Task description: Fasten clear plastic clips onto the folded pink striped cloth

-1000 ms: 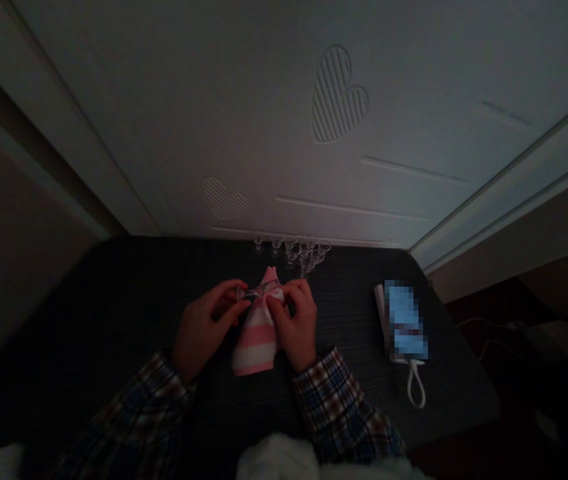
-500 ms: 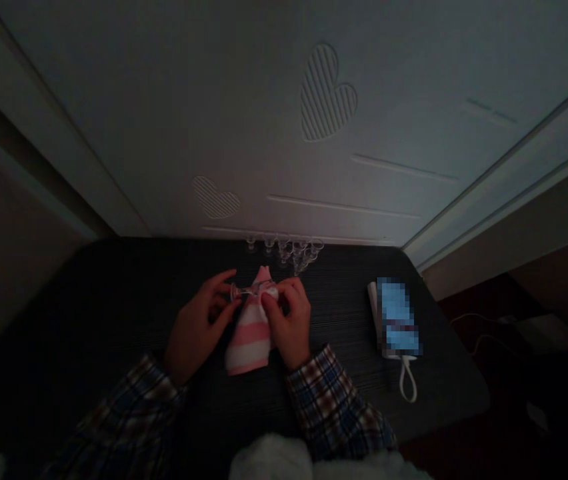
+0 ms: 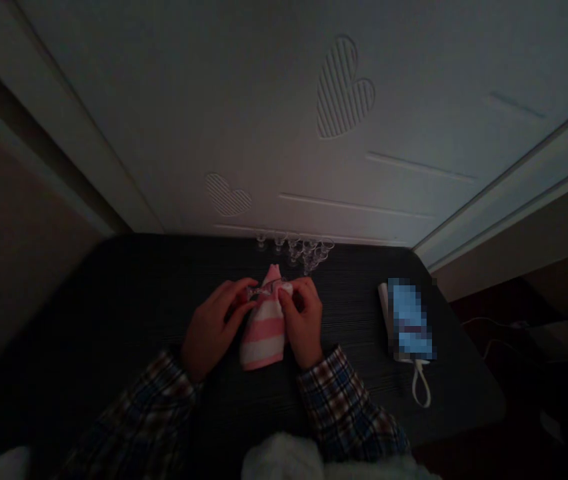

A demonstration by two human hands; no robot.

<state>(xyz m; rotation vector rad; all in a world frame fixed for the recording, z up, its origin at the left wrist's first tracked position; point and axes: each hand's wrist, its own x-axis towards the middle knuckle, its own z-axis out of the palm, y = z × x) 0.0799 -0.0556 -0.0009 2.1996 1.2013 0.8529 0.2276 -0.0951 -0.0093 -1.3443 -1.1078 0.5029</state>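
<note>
Short of the far edge of the black wood-grained table (image 3: pixel 134 300), the left hand (image 3: pixel 217 327) pinches the small clear stemmed glass (image 3: pixel 263 291) by its foot; the right hand (image 3: pixel 304 317) pinches the pink-and-white striped cloth (image 3: pixel 264 330) against its bowl. Seemingly a wiping step; turning it calls for light fingertips.

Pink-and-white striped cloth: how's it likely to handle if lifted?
Probably floppy: the striped cloth bunches up at the right hand and widens into a loose flap. Likely light, as fingertips seem enough to hold it. Unlikely to roll, lacking any rigid round shape.
</note>
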